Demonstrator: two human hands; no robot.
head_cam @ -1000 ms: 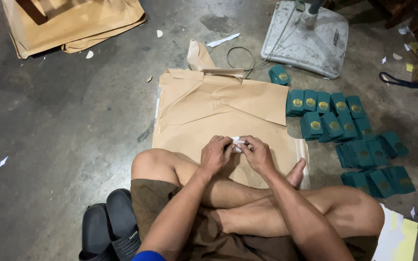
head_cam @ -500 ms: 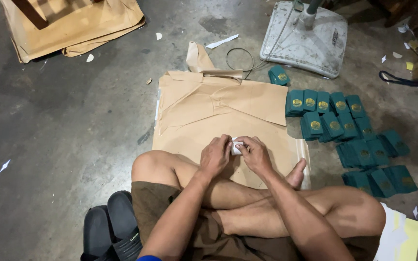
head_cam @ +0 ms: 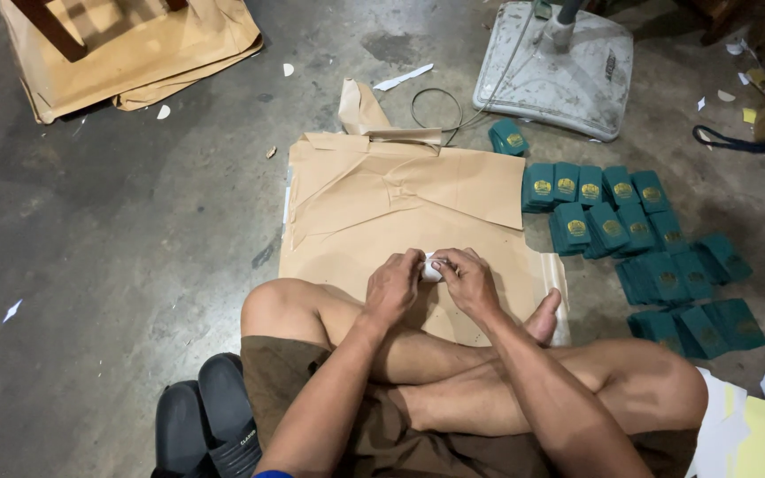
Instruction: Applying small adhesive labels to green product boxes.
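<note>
Left hand (head_cam: 393,288) and right hand (head_cam: 468,281) meet, fingers curled together.

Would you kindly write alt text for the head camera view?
A person sitting cross-legged on the floor holds a small white object between left hand and right hand over brown paper. Green booklets lie to their right.

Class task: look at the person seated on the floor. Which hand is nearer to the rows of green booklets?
Right. The right hand pinches a small white piece on the side toward the green booklets; the left hand sits beyond it, farther away.
</note>
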